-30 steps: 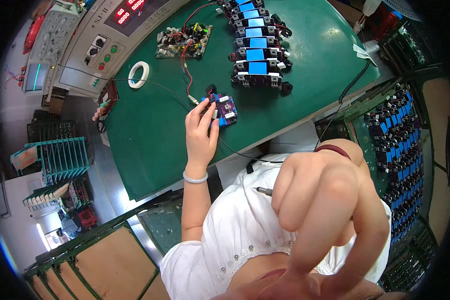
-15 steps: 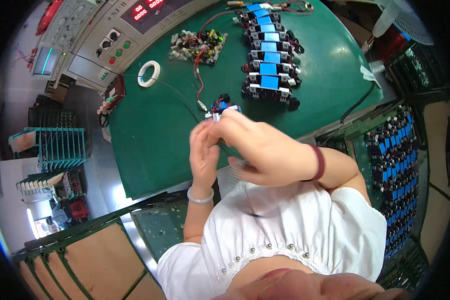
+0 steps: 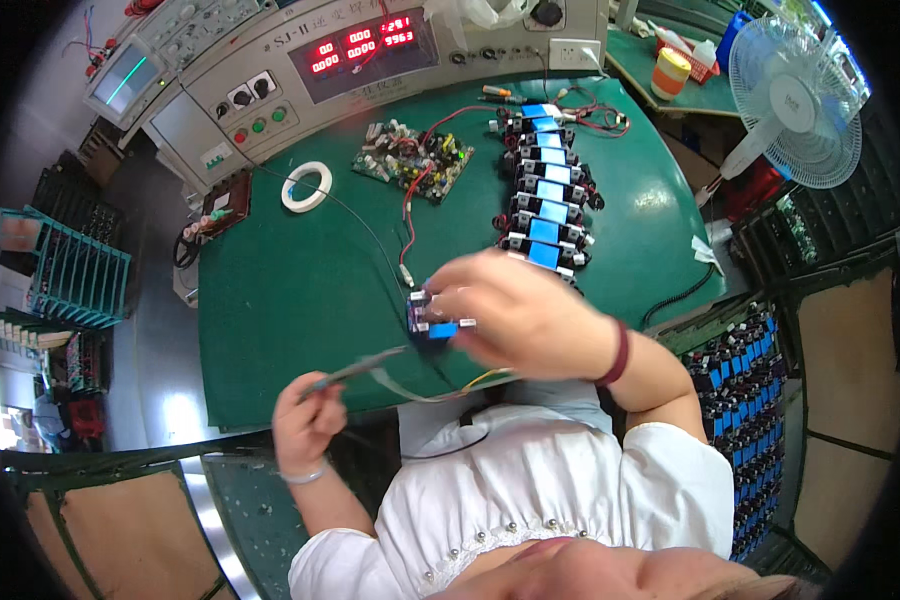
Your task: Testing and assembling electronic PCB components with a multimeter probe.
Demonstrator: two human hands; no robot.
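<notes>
My right hand (image 3: pixel 520 310) is closed on a small black component with a blue top (image 3: pixel 442 330) and white end pieces, low over the green bench. It matches the row of blue-topped components (image 3: pixel 550 190) beyond it. Off to the left, near the bench's front edge, my left hand (image 3: pixel 310 420) grips a thin grey, stick-like tool (image 3: pixel 355 370), smeared by motion. A pale, curved lead (image 3: pixel 410 395), partly yellow, runs between the hands; its ends are hard to follow. Just past the held component lies a white connector (image 3: pixel 406 276) on red wires.
A populated circuit board (image 3: pixel 410 160) and a roll of white tape (image 3: pixel 307 187) lie on the green bench (image 3: pixel 280 300). Behind stands a test instrument (image 3: pixel 370 60) with red digits. A fan (image 3: pixel 795 100) and an orange-and-white cup (image 3: pixel 670 75) are at the right.
My hands were together near the component; now the left has moved away left and nearer me with the grey tool. My right hand has the component closer. The view has tilted up.
</notes>
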